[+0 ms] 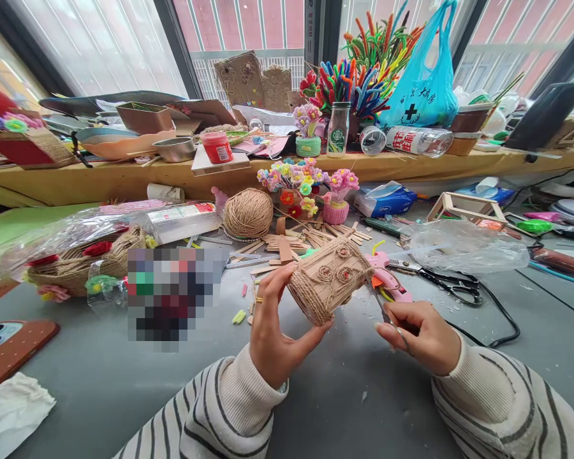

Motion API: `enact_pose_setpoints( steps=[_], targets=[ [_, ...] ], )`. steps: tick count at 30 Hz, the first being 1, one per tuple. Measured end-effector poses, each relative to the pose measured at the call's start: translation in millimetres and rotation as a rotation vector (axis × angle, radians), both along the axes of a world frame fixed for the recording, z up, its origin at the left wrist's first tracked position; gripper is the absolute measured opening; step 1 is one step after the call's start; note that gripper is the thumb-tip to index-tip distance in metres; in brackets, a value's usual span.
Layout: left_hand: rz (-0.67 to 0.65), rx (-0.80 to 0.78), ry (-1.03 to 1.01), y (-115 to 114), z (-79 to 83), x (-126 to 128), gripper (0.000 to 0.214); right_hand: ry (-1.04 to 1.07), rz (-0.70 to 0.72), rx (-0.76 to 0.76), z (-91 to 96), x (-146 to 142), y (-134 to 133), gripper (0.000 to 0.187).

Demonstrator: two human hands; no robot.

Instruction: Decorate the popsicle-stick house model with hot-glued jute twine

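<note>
Twine pot [332, 277] tilts, pinched in left hand [273, 341]; right hand [423, 335], beside it, pinches apparent tweezers [381, 302].

One left hand [275, 331] and one right hand [423, 335] are showing, with one metal tool [381, 306]. One twine-wrapped container [332, 285] is displaying three rosettes [344, 274]. One twine ball [247, 213], one pink glue gun [396, 288], one dotted phone [16, 347] and one pair of black-handled scissors [435, 276] are occupying the counter [100, 376]; one blue carrier bag [421, 83] is standing behind.
</note>
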State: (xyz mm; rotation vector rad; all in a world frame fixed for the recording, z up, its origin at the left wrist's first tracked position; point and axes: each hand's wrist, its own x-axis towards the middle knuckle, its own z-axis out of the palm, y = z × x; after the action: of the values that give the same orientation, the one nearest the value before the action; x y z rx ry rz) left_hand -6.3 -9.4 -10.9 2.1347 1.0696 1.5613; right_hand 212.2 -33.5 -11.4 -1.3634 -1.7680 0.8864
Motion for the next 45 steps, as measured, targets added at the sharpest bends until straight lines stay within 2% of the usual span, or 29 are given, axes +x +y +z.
enact_pose_setpoints(
  steps=[8,16,23,29,35,38,45],
  targets=[
    [0.009,-0.01,-0.01,0.2,-0.3,-0.3,0.072,-0.028,0.094,-0.067,4.8,3.9,7.6,0.053],
    [0.014,-0.026,-0.022,0.4,-2.4,-0.5,0.071,-0.048,0.082,-0.041,5.7,2.6,7.6,0.057],
    [0.018,-0.002,0.023,0.6,-1.4,-1.5,0.072,0.082,0.021,-0.162,4.4,2.1,4.6,0.059],
    [0.028,0.006,0.033,-0.1,-1.1,-2.0,0.071,0.054,0.094,-0.223,8.2,4.1,8.2,0.061],
    [0.03,-0.004,0.025,0.6,-1.0,-1.1,0.071,-0.012,0.071,-0.157,7.8,5.9,9.8,0.062],
    [0.027,-0.025,0.015,0.5,-0.3,-0.8,0.071,0.019,0.11,-0.19,8.4,6.8,8.0,0.059],
    [0.028,-0.022,0.038,-0.2,-0.7,-2.2,0.071,0.112,0.082,-0.264,14.4,4.6,5.8,0.063]
  ],
)
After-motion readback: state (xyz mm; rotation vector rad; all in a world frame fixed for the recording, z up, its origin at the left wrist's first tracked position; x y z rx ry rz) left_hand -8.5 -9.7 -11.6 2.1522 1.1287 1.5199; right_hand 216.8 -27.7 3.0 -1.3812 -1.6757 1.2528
